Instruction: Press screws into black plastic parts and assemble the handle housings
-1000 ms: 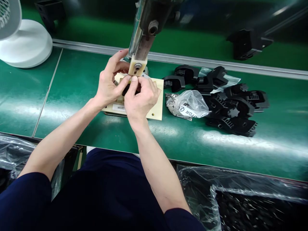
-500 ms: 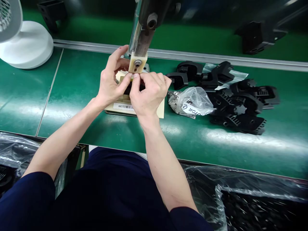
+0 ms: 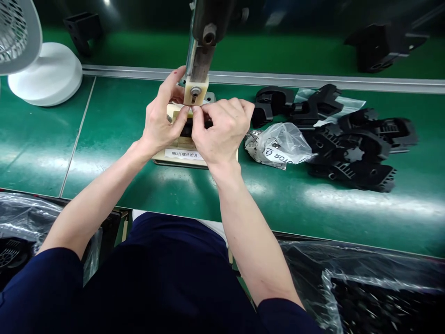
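Observation:
Both hands meet right under the cream-coloured block (image 3: 196, 91) at the lower end of a metal press (image 3: 203, 60). My left hand (image 3: 162, 116) has its thumb tip at the block's lower edge, with its index finger raised along the block's left side. Close beside that thumb, my right hand (image 3: 220, 127) has thumb and index finger pressed together. Anything small between the fingertips is too hidden to make out. Below them sits a cream fixture (image 3: 170, 161) with a printed label (image 3: 184, 154); a black part (image 3: 187, 129) in it is partly covered by my right hand.
A clear plastic bag (image 3: 288, 144) and a pile of black plastic parts (image 3: 351, 144) lie right of the fixture on the green bench (image 3: 264, 204). A white fan (image 3: 48, 76) stands at the left. Plastic-lined bins (image 3: 327, 287) flank my body below the bench edge.
The camera view has shifted a little. My right hand has swung slightly to the right, uncovering more of the label. Both thumbs stay under the block.

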A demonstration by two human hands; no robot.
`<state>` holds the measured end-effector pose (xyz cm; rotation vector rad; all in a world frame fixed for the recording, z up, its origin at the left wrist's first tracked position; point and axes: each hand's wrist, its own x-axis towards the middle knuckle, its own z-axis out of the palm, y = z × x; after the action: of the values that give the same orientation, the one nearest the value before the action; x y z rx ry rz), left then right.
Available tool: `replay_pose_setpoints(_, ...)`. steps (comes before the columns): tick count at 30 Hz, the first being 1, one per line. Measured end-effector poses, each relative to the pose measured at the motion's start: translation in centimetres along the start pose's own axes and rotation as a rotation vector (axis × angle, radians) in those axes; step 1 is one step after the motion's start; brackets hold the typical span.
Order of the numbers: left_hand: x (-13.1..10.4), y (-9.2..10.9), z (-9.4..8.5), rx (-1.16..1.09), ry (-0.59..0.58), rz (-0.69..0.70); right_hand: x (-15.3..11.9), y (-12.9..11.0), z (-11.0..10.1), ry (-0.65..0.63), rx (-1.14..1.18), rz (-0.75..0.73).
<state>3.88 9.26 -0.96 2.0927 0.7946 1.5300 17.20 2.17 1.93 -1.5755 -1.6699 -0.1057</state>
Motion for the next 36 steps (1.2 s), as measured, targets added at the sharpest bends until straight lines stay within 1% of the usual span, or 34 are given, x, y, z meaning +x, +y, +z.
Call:
replay_pose_setpoints(4,0.26,-0.12,-0.35,0.019,-0.004,0.01,0.3,0.03,-0.23,-0.013,0.012,-0.003)
replay_pose_setpoints(8,0.12,0.06,-0.11,-0.008,-0.011,0.016,0.68,0.15,-0.34,-0.017,0.026,0.003)
replay_pose_setpoints(13,-0.37,0.49,0.17,-0.034,0.001,-0.044,0.79,0.17,-0.21,-0.025,0.021,0.001)
replay_pose_setpoints(18,-0.2,0.75,-0.19,-0.046,-0.04,-0.087,0.6,0.05,0.06,-0.001,0.042,0.032)
replay_pose_setpoints(21,-0.09,0.73,-0.23,-0.051,-0.046,-0.093,0.6,0.07,0.14,-0.006,0.04,0.022)
replay_pose_setpoints(29,-0.21,0.21,0.17,-0.082,-0.005,-0.048,0.71,-0.21,-0.14,-0.001,0.015,0.018)
replay_pose_setpoints(36,0.23,0.56,-0.27,-0.01,-0.016,-0.027,0.88,0.14,-0.34,-0.006,-0.01,-0.039)
